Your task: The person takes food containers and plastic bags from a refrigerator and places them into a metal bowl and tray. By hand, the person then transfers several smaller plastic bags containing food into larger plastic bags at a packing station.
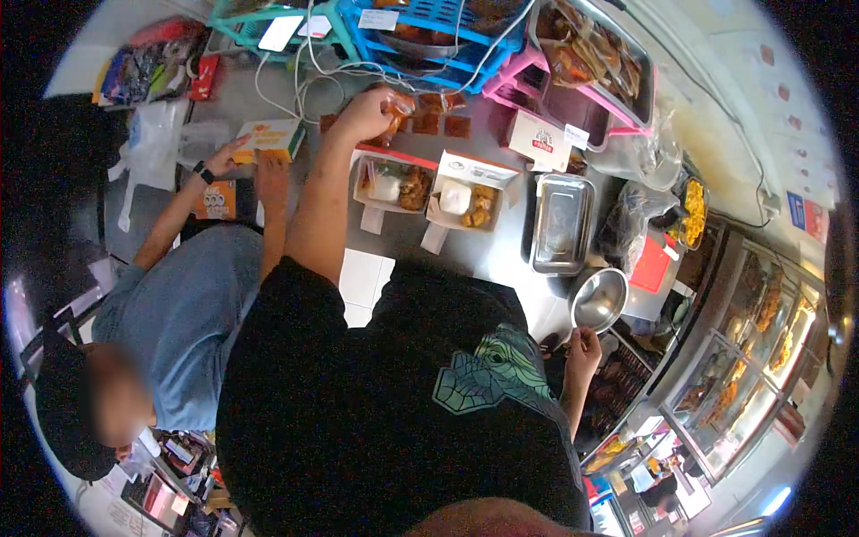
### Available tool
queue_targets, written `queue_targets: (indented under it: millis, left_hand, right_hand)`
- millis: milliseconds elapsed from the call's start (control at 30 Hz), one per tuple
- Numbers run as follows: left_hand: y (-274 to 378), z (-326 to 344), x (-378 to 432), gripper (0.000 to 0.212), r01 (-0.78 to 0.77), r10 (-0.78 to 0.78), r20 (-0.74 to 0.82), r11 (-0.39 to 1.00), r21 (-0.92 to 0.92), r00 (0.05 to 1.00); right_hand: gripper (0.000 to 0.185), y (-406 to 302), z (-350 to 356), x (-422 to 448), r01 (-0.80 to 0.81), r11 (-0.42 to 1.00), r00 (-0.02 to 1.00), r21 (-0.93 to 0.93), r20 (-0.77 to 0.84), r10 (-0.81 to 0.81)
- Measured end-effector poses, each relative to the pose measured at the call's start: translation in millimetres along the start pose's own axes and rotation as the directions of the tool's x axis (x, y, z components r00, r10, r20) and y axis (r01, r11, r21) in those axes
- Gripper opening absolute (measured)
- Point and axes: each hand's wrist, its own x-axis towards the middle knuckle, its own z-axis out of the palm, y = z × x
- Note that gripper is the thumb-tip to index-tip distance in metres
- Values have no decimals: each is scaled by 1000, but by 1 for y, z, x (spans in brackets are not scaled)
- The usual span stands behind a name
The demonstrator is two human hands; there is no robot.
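Note:
My left hand (368,113) reaches across the metal worktop (396,243) and grips clear sachets of reddish-brown sauce (397,107). More sauce sachets (458,127) lie flat just right of it. Below stand two open paperboard meal boxes side by side. The left box (396,207) holds white rice, some greens and browned fried pieces. In the right box (463,218) are a mound of rice and golden fried pieces. At the lower right, my right hand (582,350) pinches the rim of a tilted steel bowl (600,299), whose visible inside shows no food.
A co-worker's hands (268,176) hold a closed yellow-and-white box (272,137) at left. Blue (429,47) and pink racks (513,74) line the back, with white cables (315,67) hanging down. A rectangular steel tray (562,225) and a plastic bag (631,221) stand right.

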Motion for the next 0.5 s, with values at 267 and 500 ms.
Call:
queue_targets:
  millis: [267,500]
  left_hand:
    - [85,37,-51,31,42,126,-622,968,248,773]
    - [121,251,-154,34,338,-67,513,823,-457,856]
  right_hand:
    - [49,177,-68,94,-641,537,749,548,296,593]
    - [72,226,-82,184,-616,173,676,768,403,617]
